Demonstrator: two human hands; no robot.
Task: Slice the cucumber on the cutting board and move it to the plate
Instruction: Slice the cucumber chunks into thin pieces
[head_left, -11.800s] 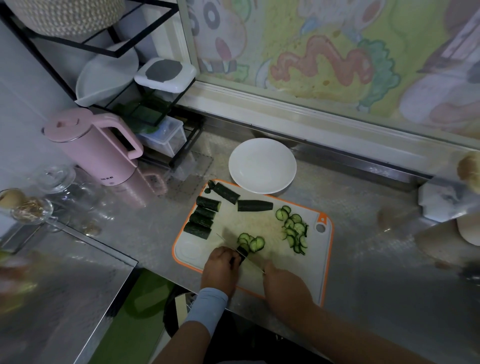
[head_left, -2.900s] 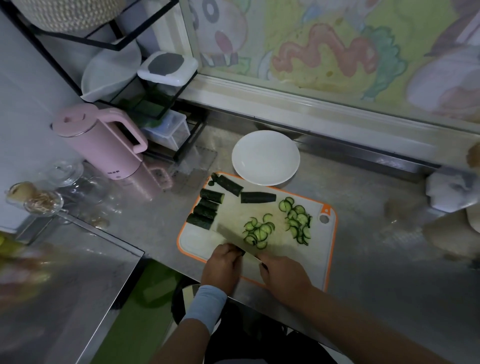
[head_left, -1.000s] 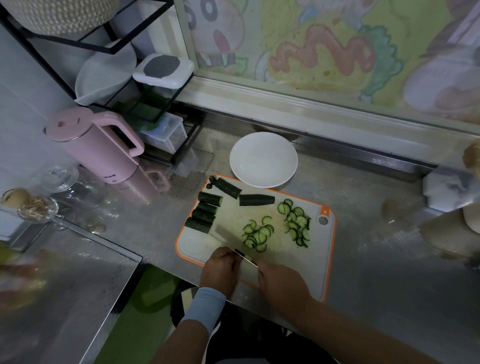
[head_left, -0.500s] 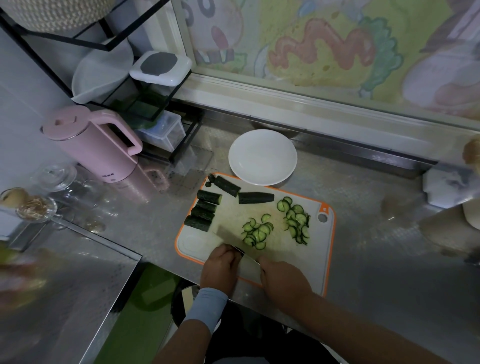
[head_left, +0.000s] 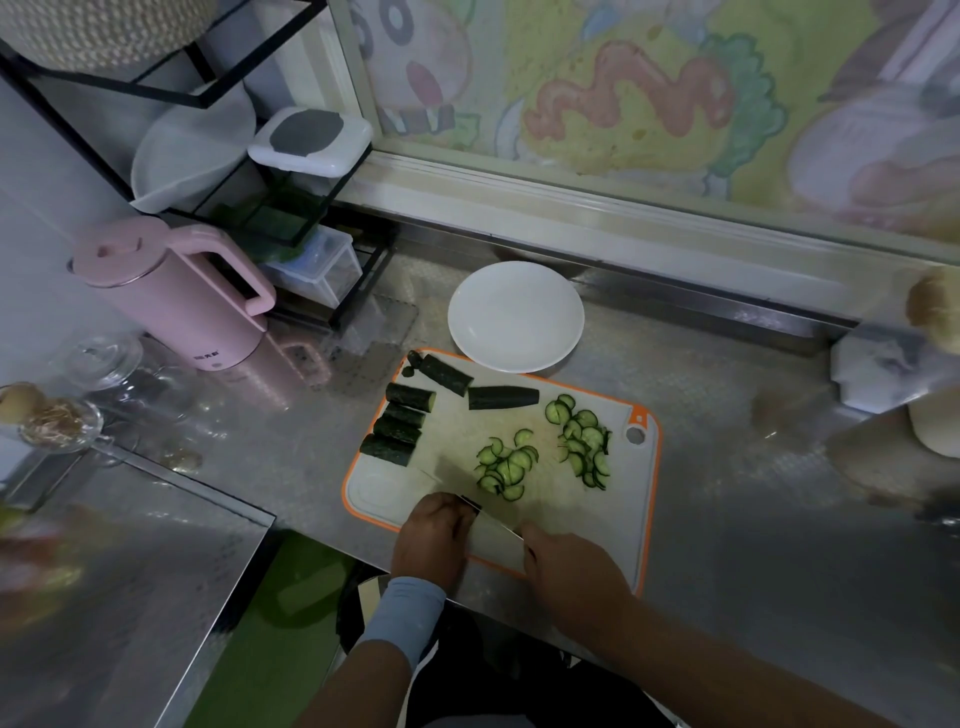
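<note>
While both hands sat at the near edge of the cutting board, the right hand gripped the knife, its blade against the left hand, whose curled fingers hid whatever they held. Two heaps of thin cucumber slices lay mid-board, uncut chunks at its far left, the white plate just beyond, holding none. Slices looked light, wet and limp, probably best scooped on the blade's flat; chunks looked firm.

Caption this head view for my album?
Knife in right hand, cucumber stub in left hand, slices piled on cutting board, white plate waiting.
</note>
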